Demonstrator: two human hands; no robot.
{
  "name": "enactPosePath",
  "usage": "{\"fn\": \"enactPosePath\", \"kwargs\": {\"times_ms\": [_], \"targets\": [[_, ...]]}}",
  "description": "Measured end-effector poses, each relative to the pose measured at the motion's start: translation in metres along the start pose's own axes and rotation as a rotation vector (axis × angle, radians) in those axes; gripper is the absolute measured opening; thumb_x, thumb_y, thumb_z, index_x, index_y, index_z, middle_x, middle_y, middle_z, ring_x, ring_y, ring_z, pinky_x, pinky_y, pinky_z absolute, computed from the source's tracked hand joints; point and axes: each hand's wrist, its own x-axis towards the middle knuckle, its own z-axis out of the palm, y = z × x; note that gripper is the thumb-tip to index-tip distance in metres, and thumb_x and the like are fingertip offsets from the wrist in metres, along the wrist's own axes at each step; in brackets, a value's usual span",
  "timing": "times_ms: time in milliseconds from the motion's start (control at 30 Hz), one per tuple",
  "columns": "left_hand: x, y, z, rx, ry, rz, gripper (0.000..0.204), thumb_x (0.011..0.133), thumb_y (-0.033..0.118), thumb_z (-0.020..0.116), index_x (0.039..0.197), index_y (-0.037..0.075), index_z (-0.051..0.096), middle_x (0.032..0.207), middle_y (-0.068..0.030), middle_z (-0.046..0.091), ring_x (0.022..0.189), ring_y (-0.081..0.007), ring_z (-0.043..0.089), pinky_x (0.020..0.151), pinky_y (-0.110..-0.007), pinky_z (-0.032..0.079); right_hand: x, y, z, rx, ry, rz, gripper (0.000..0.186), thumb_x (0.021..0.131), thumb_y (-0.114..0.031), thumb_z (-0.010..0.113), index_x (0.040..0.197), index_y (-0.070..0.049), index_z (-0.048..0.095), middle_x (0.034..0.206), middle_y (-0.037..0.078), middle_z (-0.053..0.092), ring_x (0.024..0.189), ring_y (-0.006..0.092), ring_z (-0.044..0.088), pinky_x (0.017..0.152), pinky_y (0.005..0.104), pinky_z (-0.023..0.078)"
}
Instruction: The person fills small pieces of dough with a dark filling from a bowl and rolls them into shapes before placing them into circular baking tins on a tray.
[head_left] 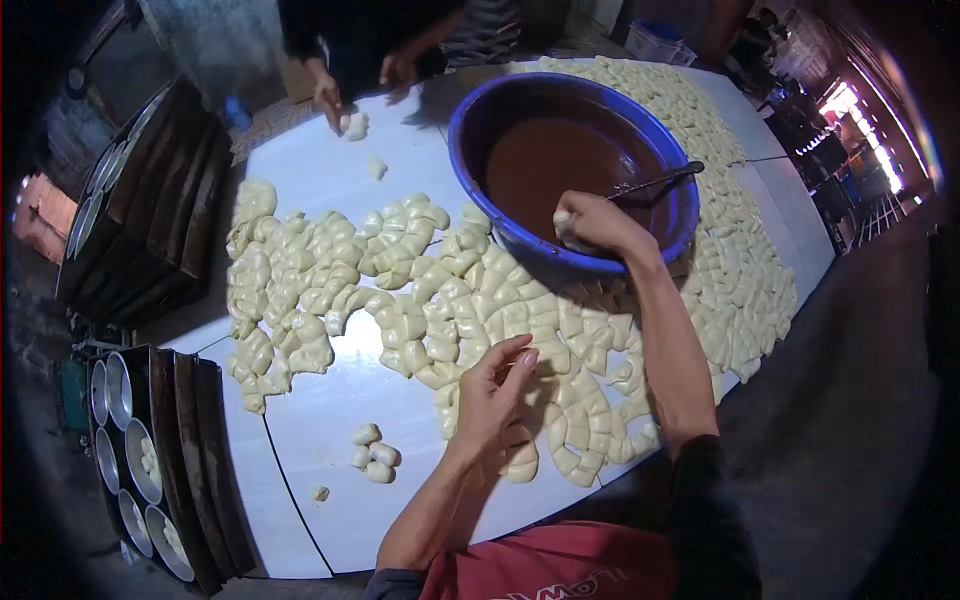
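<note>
A blue basin (478, 193) of brown filling (545, 165) stands on the white table. My right hand (595, 222) is closed over the basin's near side, with a pale piece of dough (566, 235) showing at its fingers. Below the basin, my left hand (497, 385) hovers over the rows of dough pieces (465, 300), fingers loosely curved and apart, holding nothing I can see. A dark-handled spoon (655, 181) leans on the basin's right rim. Several small dough lumps (375, 455) lie together left of my left forearm.
Across the table, another person's hand (328, 98) touches white dough (353, 125). More dough pieces (735, 270) spread to the right of the basin. Stacked dark trays with round metal tins (143, 460) stand along the left side, some tins holding dough. A second stack (170, 190) rises behind.
</note>
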Motion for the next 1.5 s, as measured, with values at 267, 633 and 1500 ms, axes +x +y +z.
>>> {"fn": "enactPosePath", "kwargs": {"times_ms": [267,633,1500], "targets": [[-0.003,0.005,-0.014,0.038,-0.014,-0.07,0.039,0.098,0.02,0.065,0.13,-0.001,0.059,0.113,-0.011,0.068,0.098,-0.0162,0.065,0.085,-0.031,0.053,-0.013,-0.037,-0.006,0.577,-0.108,-0.007,0.018,0.095,-0.023,0.062,0.094,-0.005,0.063,0.083,-0.001,0.063,0.072,0.0073,0.057,0.064,0.0252,0.046],[-0.002,0.004,-0.018,-0.756,-0.039,-0.102,0.044,0.105,0.04,0.047,0.129,0.004,0.056,0.122,-0.0079,0.063,0.11,-0.0195,0.061,0.093,-0.037,0.052,-0.107,-0.116,0.1,1.429,-0.052,0.063,0.014,0.096,-0.014,0.063,0.106,-0.008,0.056,0.086,0.0,0.067,0.062,0.003,0.062,0.051,0.0174,0.05],[-0.098,0.04,-0.164,-0.381,0.284,-0.137,0.026,0.092,0.021,0.073,0.108,0.002,0.068,0.084,-0.0045,0.068,0.057,-0.007,0.057,0.046,-0.02,0.043,-0.17,-0.212,0.218,1.025,-0.14,-0.035,0.026,0.093,-0.012,0.067,0.116,0.002,0.069,0.098,0.004,0.068,0.083,0.0092,0.058,0.075,0.0255,0.048]]}}
